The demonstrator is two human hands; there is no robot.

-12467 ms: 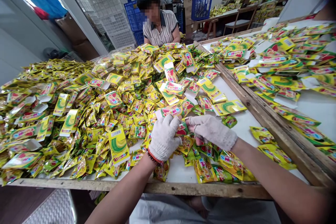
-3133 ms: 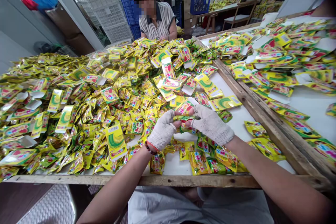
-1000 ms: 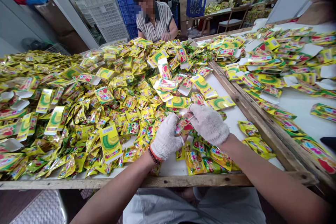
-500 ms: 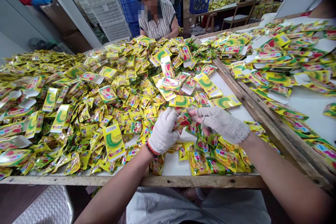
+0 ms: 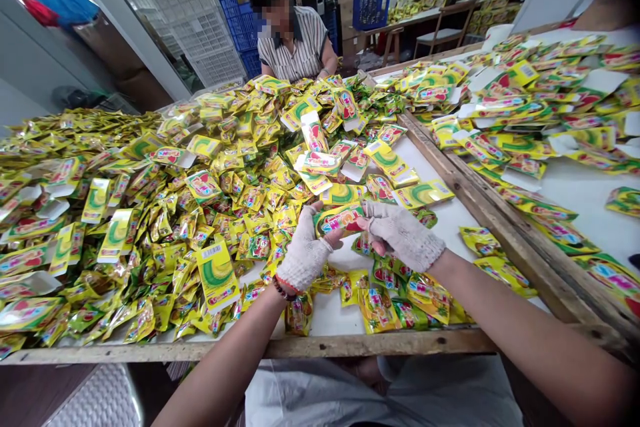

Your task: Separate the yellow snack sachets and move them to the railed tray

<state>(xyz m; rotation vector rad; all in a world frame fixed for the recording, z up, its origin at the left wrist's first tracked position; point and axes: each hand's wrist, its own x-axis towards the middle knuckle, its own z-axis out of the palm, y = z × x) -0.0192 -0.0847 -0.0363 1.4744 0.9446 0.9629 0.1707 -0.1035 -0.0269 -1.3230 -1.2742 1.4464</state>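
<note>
Just right of the middle of the frame, a printed carton (image 5: 340,219) is held lengthwise between the left hand (image 5: 304,255) and the right hand (image 5: 404,235), raised a little above the table (image 5: 335,317) with its lettered face toward the camera. Being held by both ends probably keeps it level and leaves that face uncovered. The heap of small sachets (image 5: 165,247) fills the left and middle of the frame, perhaps banked there to be within reach, while several pineapple pouches (image 5: 377,310) lie near the front edge, below the hands. A wooden rail (image 5: 480,205) slants down the right side and seems to serve as a divider, with more cartons (image 5: 530,107) beyond it. The left fingers are closed to a narrow gap around the carton's left end, thumb below and the other fingers above and behind. The right fingers pinch its right end, bare tips showing past the glove; whether they press firmly or only steady it, I cannot tell.
</note>
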